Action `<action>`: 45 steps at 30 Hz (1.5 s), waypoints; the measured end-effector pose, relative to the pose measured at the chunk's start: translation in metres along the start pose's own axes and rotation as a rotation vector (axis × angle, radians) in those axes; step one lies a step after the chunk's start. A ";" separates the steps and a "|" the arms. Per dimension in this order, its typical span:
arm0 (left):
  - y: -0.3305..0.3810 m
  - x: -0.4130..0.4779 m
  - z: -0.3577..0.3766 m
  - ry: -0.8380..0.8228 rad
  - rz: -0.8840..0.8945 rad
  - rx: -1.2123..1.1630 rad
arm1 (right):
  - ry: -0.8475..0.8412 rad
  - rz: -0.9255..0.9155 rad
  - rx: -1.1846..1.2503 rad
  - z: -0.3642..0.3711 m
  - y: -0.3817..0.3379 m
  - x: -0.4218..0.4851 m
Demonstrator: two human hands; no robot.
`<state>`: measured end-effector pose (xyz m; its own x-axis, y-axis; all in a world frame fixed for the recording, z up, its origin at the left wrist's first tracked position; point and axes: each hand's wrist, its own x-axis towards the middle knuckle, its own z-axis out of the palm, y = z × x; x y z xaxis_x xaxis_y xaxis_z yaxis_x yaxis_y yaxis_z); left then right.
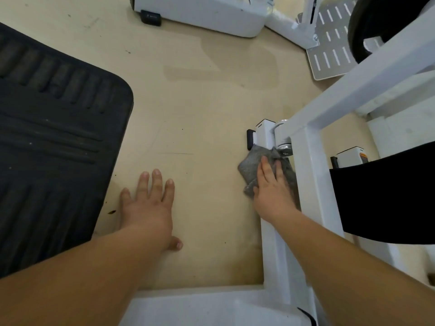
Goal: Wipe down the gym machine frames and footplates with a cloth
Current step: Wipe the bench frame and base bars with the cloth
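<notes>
Here, the right hand (273, 191) presses a grey cloth (250, 167) flat against the low white frame rail (274, 250) at the centre right of the frame. Its fingers are straight and slightly apart, so the palm spreads the fabric just below the bolted joint (285, 147). The left hand (148, 205) lies splayed on the beige floor (200, 102) at lower centre, fingers apart and holding nothing, probably bracing a crouch. The slotted footplate (329, 55) sits at the upper right, well apart from the cloth.

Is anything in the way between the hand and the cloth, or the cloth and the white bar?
Nothing visible. The right hand presses the grey cloth straight onto the white frame bar. A metal pivot bolt sits just ahead of the cloth.
</notes>
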<state>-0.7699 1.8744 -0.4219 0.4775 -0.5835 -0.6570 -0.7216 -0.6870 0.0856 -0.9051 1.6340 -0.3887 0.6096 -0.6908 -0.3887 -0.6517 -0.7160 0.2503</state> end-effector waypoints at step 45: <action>-0.003 -0.001 0.000 0.009 0.018 -0.007 | 0.033 -0.267 -0.588 -0.015 0.001 0.055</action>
<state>-0.7684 1.8775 -0.4213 0.4693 -0.5997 -0.6482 -0.7265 -0.6794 0.1026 -0.8654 1.5940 -0.3966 0.7366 -0.4770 -0.4795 -0.1252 -0.7929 0.5964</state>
